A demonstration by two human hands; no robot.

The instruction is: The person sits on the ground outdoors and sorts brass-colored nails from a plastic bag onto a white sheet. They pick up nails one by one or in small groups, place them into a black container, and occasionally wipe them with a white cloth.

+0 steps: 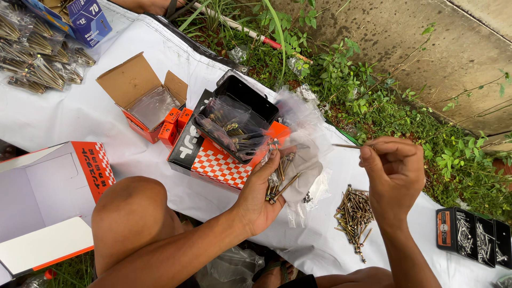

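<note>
Screws (pixel 278 184) fill your left hand (pixel 260 198), a loose bundle of long brass-coloured ones gripped in your curled fingers just beside a clear plastic bag (pixel 301 154). Your right hand (pixel 393 173) is raised to the right of it, thumb and fingers pinched shut on a single screw (pixel 346 145) that points left. Below that hand a pile of screws (pixel 353 213) lies on the white sheet (pixel 85 114). Just left of the bag sits an orange checkered box (pixel 216 162) with a black tray (pixel 234 128) of bagged screws on top. An open cardboard box (pixel 144 98) stands further left, and a black case (pixel 472 237) lies at the far right
</note>
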